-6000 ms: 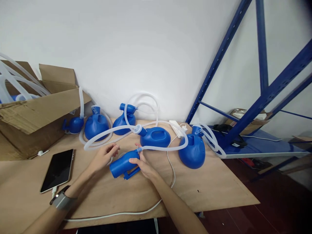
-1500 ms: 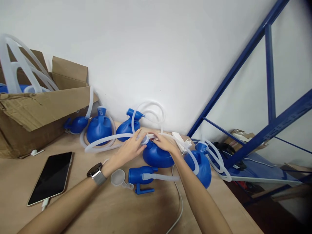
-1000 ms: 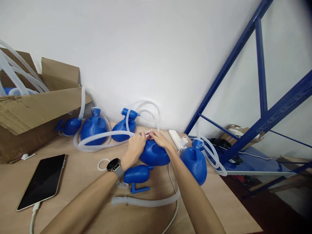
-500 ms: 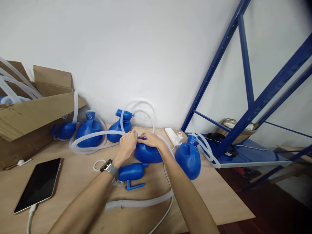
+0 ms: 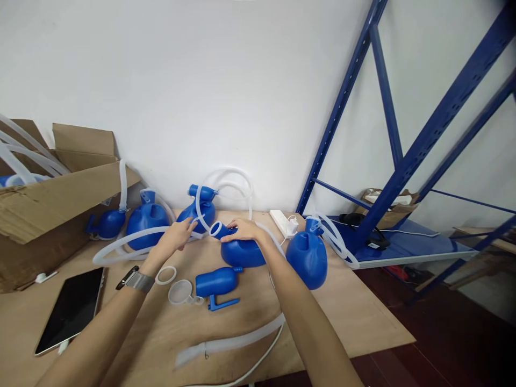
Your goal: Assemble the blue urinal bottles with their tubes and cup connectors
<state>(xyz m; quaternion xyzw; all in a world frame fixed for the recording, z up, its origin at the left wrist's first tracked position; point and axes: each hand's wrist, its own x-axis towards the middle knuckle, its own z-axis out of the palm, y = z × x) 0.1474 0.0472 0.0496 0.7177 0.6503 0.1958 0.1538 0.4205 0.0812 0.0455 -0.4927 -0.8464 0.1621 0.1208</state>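
"Holding what with the right grip (image 5: 244, 230)?"

"Holding the jug (image 5: 244, 255) on the tabletop (image 5: 346, 322), wrapping fingers part-way around the base of the neck."

"And doing what with the left grip (image 5: 176, 236), left of the jug?"

"Pinching a pale piece (image 5: 196, 219) between nearly closed fingertips, too small for naming."

"Seeing what in front of the jug?"

"Seeing a bottle (image 5: 216, 282) nearest, a ring (image 5: 174, 277) and a cap (image 5: 180, 293) farther left, a hose (image 5: 242, 341) well in front."
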